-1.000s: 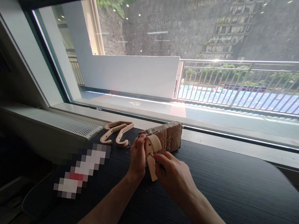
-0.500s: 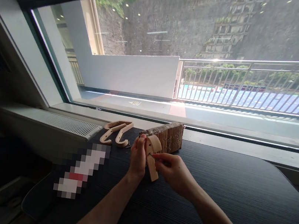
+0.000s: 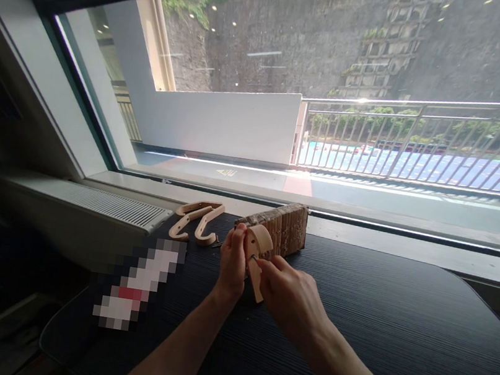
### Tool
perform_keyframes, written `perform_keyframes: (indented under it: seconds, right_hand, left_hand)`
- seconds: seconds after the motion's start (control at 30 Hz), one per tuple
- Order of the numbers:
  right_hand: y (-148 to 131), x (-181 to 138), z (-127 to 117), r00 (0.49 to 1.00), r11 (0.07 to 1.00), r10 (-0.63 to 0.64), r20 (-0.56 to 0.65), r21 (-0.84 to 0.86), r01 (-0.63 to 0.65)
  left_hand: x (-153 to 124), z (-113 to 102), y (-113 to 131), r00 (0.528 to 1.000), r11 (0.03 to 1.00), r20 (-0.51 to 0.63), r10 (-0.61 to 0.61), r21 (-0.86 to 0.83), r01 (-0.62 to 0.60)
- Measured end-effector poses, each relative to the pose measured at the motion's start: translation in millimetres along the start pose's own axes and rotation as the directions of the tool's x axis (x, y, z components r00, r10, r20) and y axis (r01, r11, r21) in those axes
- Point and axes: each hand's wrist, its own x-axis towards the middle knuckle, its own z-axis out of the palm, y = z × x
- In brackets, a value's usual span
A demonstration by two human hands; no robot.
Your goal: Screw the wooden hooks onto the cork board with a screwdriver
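Observation:
My left hand (image 3: 233, 266) is closed round a pale wooden hook (image 3: 261, 238), pressing it against the near end of a rough brown block (image 3: 288, 228). The hook has a curved top, and its straight part slants down to the table. My right hand (image 3: 294, 288) pinches a thin metal piece (image 3: 254, 258) whose end meets a hole in the hook. Its full shape is hidden by my fingers, so I cannot tell whether it is a screw or a key. Further left, bent wooden pieces (image 3: 204, 224) with holes lie on the table, beside a few small dark screws (image 3: 218, 243).
The black table (image 3: 374, 331) has a rounded left corner. A blurred-out flat item (image 3: 136, 283) lies on its left part. A white vented radiator cover (image 3: 124, 209) and a large window (image 3: 271, 46) with a sill stand behind.
My right hand has turned over, its back now facing up more, and the fingers have shifted round the metal piece. My left hand, hook and block stay nearly still.

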Motion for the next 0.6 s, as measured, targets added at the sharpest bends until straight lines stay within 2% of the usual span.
perform_keyframes:
  seconds: [0.07, 0.17, 0.23, 0.3, 0.37, 0.47, 0.6]
  right_hand:
    - [4, 2, 4, 0.998, 0.976, 0.068, -0.011, 0.209, -0.064]
    - [12, 8, 8, 0.977, 0.810, 0.189, 0.096, 0.547, -0.211]
    - [15, 10, 9, 0.942, 0.672, 0.244, 0.231, 0.660, -0.337]
    - [16, 11, 7, 0.929, 0.625, 0.251, 0.274, 0.687, -0.371]
    - [15, 10, 5, 0.958, 0.681, 0.204, 0.202, 0.674, -0.287]
    - [13, 6, 0, 0.991, 0.816, 0.096, 0.097, 0.563, -0.134]
    - [12, 4, -5, 0.993, 0.904, 0.078, 0.087, 0.414, -0.108]
  left_hand:
    - [1, -1, -1, 1.000, 1.000, 0.022, 0.015, 0.000, -0.015]
    - [2, -3, -4, 0.999, 1.000, 0.043, 0.021, -0.017, -0.021]
    - [3, -4, -6, 0.999, 1.000, 0.048, 0.016, -0.020, -0.015]
    - [3, -5, -7, 0.999, 1.000, 0.051, 0.011, -0.020, -0.010]
    - [2, -5, -7, 0.999, 1.000, 0.053, 0.011, -0.022, -0.010]
    - [0, -2, -3, 0.999, 0.999, 0.050, 0.012, -0.033, -0.011]
    - [0, -1, -2, 0.998, 0.999, 0.055, -0.003, -0.044, 0.006]
